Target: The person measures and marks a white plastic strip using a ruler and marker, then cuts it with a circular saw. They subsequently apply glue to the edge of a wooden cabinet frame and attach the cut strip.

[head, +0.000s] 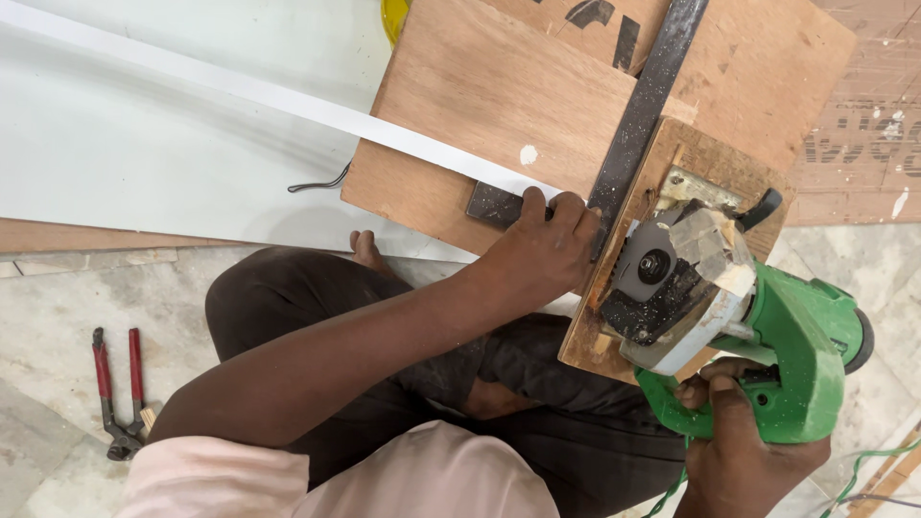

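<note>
Green power saw gripped by the right hand; left hand presses flat on the metal square.

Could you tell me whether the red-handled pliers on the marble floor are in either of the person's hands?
No, the red-handled pliers lie untouched on the floor, apart from the left hand and right hand.

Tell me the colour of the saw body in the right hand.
Green, with a grey blade guard: the saw shows best in the head view, its handle gripped by the right hand.
</note>
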